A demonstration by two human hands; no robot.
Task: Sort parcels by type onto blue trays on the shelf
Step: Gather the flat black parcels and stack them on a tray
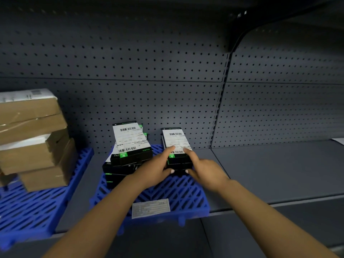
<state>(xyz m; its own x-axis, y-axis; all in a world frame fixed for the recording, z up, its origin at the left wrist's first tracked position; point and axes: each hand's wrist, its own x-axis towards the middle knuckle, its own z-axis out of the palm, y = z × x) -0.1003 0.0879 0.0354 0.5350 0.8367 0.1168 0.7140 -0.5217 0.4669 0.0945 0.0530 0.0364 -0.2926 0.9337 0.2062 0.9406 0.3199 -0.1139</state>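
On the shelf (279, 174) before me two trays lie side by side: the left tray (28, 211) carries a stack of cardboard parcels (31, 138), and the middle tray (176, 194) carries a pile of flat boxes (128, 151) at its back left. To the right of that pile, at the tray's back, sits a small stack of boxes (176, 146) with my left hand (154, 168) on its left side and my right hand (206, 170) on its right. A label (150, 208) lies at the tray's front edge, and the pegboard wall (149, 90) stands behind everything.

Light: dim and cool, brightest at centre on the white labels (130, 139).
Shadow: deep under the upper shelf (279, 13); corners dark.
Glare: faint sheen on taped boxes (28, 123).
Focus: centre fairly sharp; label print unreadable, forearms soft.
Distortion: wide-angle bowing of the pegboard (149, 71) and shelf edges.
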